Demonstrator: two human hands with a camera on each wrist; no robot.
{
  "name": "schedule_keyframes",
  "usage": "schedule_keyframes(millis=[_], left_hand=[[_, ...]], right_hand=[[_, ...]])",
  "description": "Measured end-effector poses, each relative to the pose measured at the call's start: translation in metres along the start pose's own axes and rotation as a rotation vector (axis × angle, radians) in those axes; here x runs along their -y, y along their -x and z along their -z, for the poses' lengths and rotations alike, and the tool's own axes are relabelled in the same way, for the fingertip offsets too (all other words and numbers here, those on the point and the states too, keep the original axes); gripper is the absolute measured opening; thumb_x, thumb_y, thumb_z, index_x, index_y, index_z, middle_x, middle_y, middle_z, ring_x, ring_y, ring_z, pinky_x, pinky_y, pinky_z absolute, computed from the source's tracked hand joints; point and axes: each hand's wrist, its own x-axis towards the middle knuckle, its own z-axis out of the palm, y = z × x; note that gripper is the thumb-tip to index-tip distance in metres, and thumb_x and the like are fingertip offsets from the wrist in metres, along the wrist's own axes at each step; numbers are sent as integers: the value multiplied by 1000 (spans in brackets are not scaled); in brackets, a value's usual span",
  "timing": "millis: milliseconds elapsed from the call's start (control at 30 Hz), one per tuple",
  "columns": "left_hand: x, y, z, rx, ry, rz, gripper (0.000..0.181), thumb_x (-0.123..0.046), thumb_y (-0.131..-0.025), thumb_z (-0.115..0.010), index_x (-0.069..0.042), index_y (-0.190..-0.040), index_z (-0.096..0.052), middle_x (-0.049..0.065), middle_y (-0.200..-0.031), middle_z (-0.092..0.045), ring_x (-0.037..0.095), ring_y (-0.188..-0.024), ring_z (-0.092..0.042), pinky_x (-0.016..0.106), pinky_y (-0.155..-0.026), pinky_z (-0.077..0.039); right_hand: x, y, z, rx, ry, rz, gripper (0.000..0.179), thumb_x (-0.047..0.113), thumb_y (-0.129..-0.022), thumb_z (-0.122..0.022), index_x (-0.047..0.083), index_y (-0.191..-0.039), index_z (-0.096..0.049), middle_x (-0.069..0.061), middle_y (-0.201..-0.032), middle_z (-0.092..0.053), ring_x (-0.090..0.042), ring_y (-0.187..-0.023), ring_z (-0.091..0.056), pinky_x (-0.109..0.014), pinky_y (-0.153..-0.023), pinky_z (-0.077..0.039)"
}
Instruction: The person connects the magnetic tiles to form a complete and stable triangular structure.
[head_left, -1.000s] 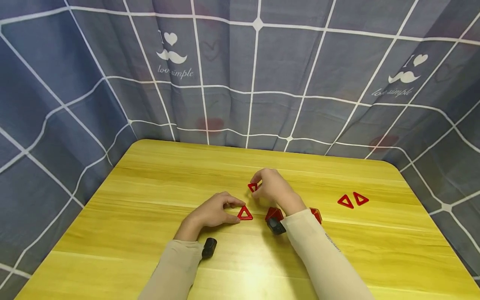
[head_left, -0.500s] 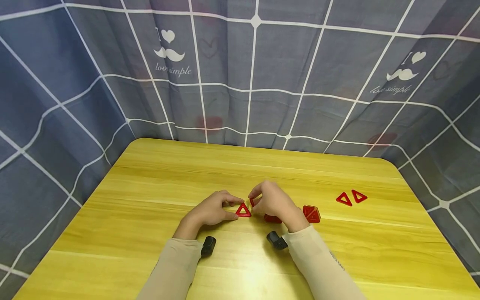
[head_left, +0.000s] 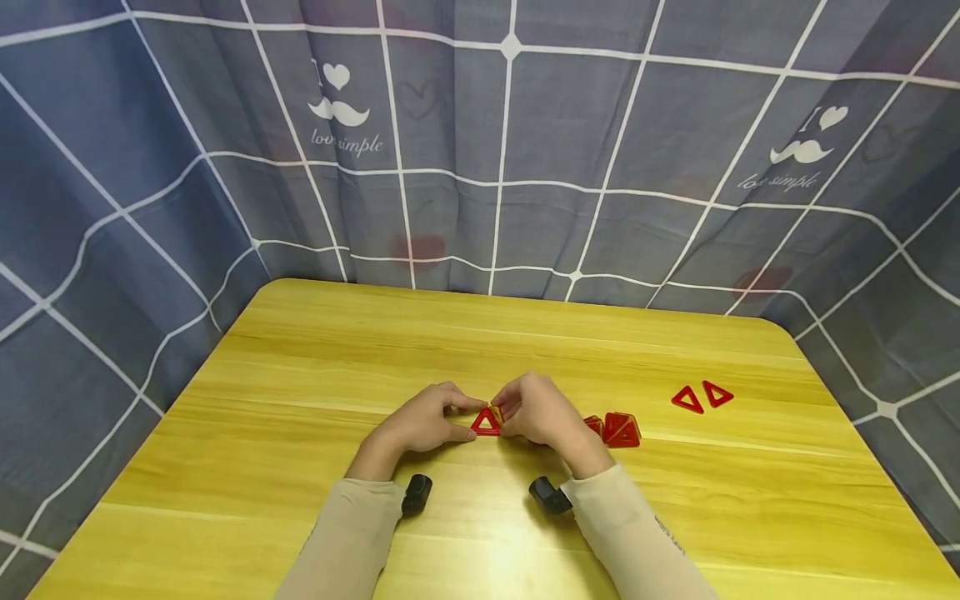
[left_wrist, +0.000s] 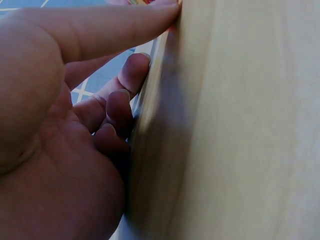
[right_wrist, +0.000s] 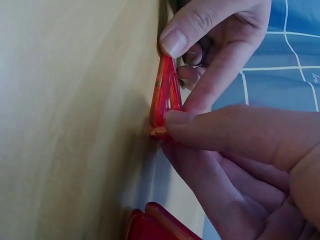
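Observation:
My left hand (head_left: 423, 421) pinches a red triangular frame tile (head_left: 486, 432) between thumb and forefinger, its open centre facing the head camera. From the other side my right hand (head_left: 543, 412) pinches a second red triangular tile (head_left: 496, 413) against the first one's right edge. That second tile is mostly hidden by the fingers. In the right wrist view, the first tile (right_wrist: 161, 95) stands on edge, with the left thumb at its top and the right thumb (right_wrist: 195, 127) at its lower end. The left wrist view shows mainly the left palm and curled fingers (left_wrist: 120, 107).
Right of my right hand stand joined red tile shapes (head_left: 622, 430), partly behind the wrist. Farther right, two loose red triangular tiles (head_left: 702, 397) lie flat on the wooden table (head_left: 337, 333). A checked curtain (head_left: 450, 125) surrounds the table's back and sides.
My right hand has come toward me and slightly left, bringing its tile down against the one in my left hand. The left hand has hardly moved.

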Motion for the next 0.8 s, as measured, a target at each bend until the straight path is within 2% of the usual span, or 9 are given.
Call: schedule_keyframes(millis=[233,333,433,567,667,800], left_hand=[[1,0,0,-4,30,15,43,-16,-84,-84,-15,-125,-72,-2,-103,-60,17,-95,-53,39,-86,-45],[0,0,0,4,67,1,53,-16,-80,-87,-11,-130,-67,1,-109,-59,21,-100,-51,41,-90,-43],[-1,0,0,16,101,-14,64,-15,-78,-89,-11,-136,-61,2,-122,-60,24,-109,-51,43,-97,-42],[0,1,0,45,121,-52,67,-14,-78,-89,-13,-138,-61,0,-137,-58,26,-127,-49,47,-107,-38],[1,2,0,56,135,-75,62,-11,-79,-87,-14,-136,-63,0,-136,-59,26,-132,-47,48,-110,-36],[1,2,0,40,122,-76,58,-10,-79,-87,-15,-133,-65,-2,-130,-61,24,-127,-51,46,-108,-38]], right_hand=[[2,3,-4,-42,-36,-6,47,-10,-71,-85,-1,-113,-65,-4,-85,-71,-14,-75,-68,-33,-71,-56],[2,4,-6,-61,-43,-7,45,-11,-71,-85,1,-108,-62,-2,-84,-70,-13,-73,-68,-32,-69,-56],[1,5,-9,-82,-30,12,42,-12,-70,-85,3,-101,-59,-2,-81,-69,-13,-70,-68,-32,-67,-55],[1,5,-11,-109,-26,38,44,-13,-69,-86,3,-96,-55,-3,-79,-69,-12,-68,-67,-31,-66,-55],[1,5,-12,-137,-21,56,45,-13,-68,-86,3,-95,-54,-3,-79,-67,-11,-67,-66,-30,-65,-54],[2,3,-12,-174,7,77,46,-13,-68,-86,3,-94,-53,-2,-78,-63,-11,-66,-62,-31,-65,-53]])
